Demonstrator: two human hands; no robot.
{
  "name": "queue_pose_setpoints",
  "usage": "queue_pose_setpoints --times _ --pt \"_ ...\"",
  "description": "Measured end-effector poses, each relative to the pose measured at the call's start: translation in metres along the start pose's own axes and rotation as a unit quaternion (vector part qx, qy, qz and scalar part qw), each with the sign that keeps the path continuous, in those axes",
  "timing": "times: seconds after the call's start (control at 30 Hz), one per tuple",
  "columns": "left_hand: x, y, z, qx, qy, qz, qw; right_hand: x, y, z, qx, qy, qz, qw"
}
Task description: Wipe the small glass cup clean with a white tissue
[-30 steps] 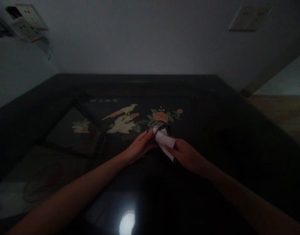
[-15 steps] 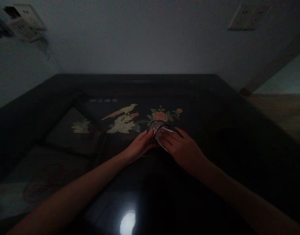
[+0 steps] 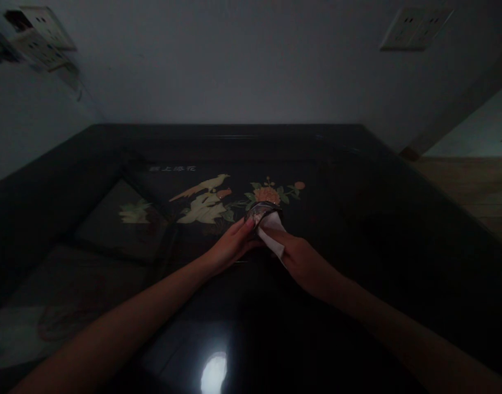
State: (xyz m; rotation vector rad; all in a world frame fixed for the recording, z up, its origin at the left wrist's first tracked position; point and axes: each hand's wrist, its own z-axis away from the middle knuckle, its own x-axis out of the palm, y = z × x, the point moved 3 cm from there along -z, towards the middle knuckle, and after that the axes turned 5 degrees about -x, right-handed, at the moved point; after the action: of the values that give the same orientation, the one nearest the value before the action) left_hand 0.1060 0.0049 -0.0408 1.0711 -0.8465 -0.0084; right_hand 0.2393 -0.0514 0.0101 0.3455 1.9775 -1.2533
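Observation:
My left hand [image 3: 237, 241] is closed round a small, clear, shiny glass cup [image 3: 261, 210], its thumb on the near side. The cup is tilted, with its mouth toward my right hand [image 3: 302, 260]. A white tissue or cloth [image 3: 273, 235] is pinched in my right hand, and its far part reaches into the mouth of the cup. The right fingertips are hidden in the cloth and the cup. Dim light hides the cup's exact shape.
Beneath my hands is a glossy black tabletop [image 3: 341, 180] decorated with a bird [image 3: 210, 186], a flower [image 3: 267, 194] and several characters. A pale wall [image 3: 234, 65] stands behind it. Sockets [image 3: 415, 27] are at right, with more sockets [image 3: 41, 41] at left.
My right hand has turned and its fingers have drawn together, pushing the cloth into the cup's mouth. My left hand and the cup have stayed almost in place.

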Motion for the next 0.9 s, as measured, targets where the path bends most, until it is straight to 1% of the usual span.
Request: queue_pose_setpoints --times 0.1,0.17,0.2,0.33,0.43,0.5,0.57,0.63,0.67,0.77,0.83,0.9 --pt "-0.002 0.000 0.001 0.004 0.002 -0.010 1.000 0.000 -0.003 0.000 0.062 0.006 -0.107 0.992" --pt "-0.002 0.000 0.001 0.002 0.000 -0.011 1.000 0.001 -0.003 0.000 0.075 0.008 -0.123 0.990" --pt "-0.002 0.000 0.001 0.000 0.001 -0.009 1.000 0.002 -0.003 0.001 0.068 0.008 -0.109 0.992" --pt "-0.001 0.000 0.000 -0.005 0.004 -0.002 1.000 0.003 0.000 0.002 -0.004 -0.004 0.018 1.000" --pt "0.001 0.000 0.000 -0.006 -0.002 0.000 1.000 0.002 0.004 0.003 -0.031 -0.024 0.122 0.992" --pt "0.002 0.001 0.000 -0.004 -0.006 0.003 1.000 0.001 0.004 0.003 -0.049 -0.039 0.206 0.977" --pt "0.004 0.000 0.000 -0.001 -0.008 0.003 1.000 -0.002 0.001 0.002 -0.070 -0.043 0.290 0.954" --pt "0.005 0.000 0.001 0.001 -0.009 0.000 1.000 -0.004 0.000 0.002 -0.082 -0.043 0.345 0.934" --pt "0.005 0.000 0.001 0.003 -0.011 0.000 1.000 -0.005 -0.001 0.001 -0.088 -0.043 0.358 0.929" --pt "0.005 0.000 0.001 0.005 -0.011 0.003 1.000 -0.005 0.002 0.001 -0.097 -0.044 0.350 0.931" --pt "0.004 0.000 0.001 0.001 -0.007 0.003 1.000 -0.004 0.006 0.001 -0.092 -0.044 0.310 0.945" --pt "0.002 0.000 0.000 -0.005 -0.004 0.001 1.000 -0.003 0.008 0.001 -0.081 -0.043 0.241 0.966"
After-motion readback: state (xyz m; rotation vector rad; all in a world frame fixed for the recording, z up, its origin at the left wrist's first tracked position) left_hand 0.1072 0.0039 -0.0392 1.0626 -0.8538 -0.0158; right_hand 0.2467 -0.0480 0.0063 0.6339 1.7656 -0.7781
